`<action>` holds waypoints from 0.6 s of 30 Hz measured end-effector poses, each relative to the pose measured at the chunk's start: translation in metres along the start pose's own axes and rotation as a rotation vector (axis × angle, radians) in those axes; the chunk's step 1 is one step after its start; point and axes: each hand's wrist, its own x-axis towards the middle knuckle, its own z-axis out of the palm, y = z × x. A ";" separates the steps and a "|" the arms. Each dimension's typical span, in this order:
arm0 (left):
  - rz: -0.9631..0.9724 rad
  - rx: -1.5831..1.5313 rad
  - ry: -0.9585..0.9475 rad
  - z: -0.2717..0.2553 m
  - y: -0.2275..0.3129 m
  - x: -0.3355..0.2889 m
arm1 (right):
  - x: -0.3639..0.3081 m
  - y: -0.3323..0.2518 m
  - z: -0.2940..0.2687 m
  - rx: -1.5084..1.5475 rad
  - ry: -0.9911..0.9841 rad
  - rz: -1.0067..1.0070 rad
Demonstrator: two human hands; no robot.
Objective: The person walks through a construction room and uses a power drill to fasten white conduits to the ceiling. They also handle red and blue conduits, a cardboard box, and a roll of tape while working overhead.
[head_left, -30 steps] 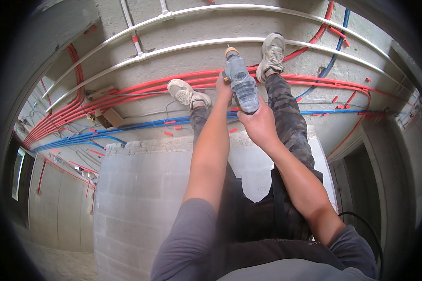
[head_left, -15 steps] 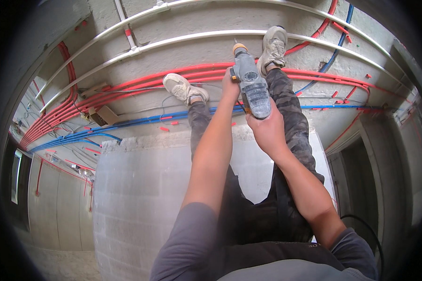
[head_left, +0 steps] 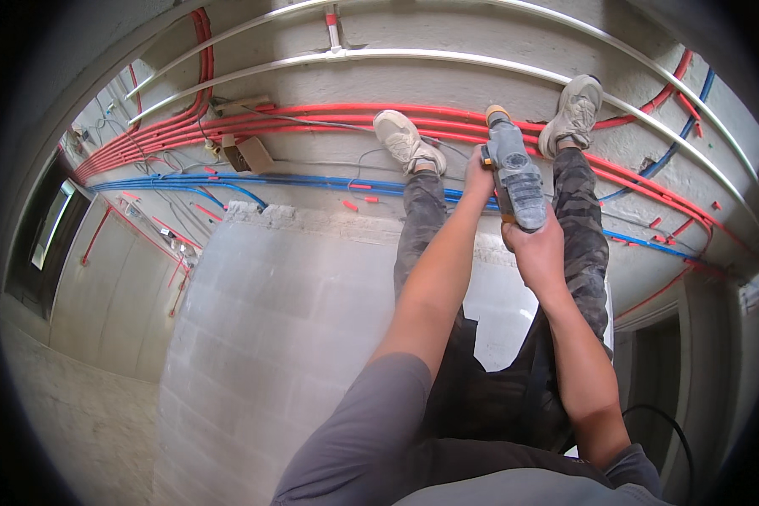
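Observation:
Both my hands are on a dusty grey rotary hammer drill with an orange collar, pointing away from me between my shoes. My left hand is closed around a grip at the tool's left side, near the front. Around the rear handle my right hand is wrapped, its fingers mostly hidden beneath. The collar end sits over the red pipes; I cannot make out a bit or whether the tip touches anything. My left shoe and right shoe rest beside the tool, among the pipes.
White pipes curve across the far side. Blue pipes run nearer, with short red pipe pieces scattered about. A small cardboard box lies left among loose wires. Pale blockwork spans below. A black cable hangs at right.
The view has swung left, so most things appear further right. The drill has drawn back from the white pipe toward me. Both hands keep their hold.

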 end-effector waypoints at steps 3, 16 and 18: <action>-0.041 -0.134 0.015 -0.018 -0.004 0.012 | -0.004 -0.018 0.011 -0.004 -0.072 -0.011; 0.026 0.035 -0.074 -0.053 0.046 0.019 | -0.007 -0.008 0.044 0.017 0.029 -0.231; 0.036 0.143 -0.102 -0.056 0.041 0.025 | -0.010 -0.009 0.044 0.067 0.026 -0.173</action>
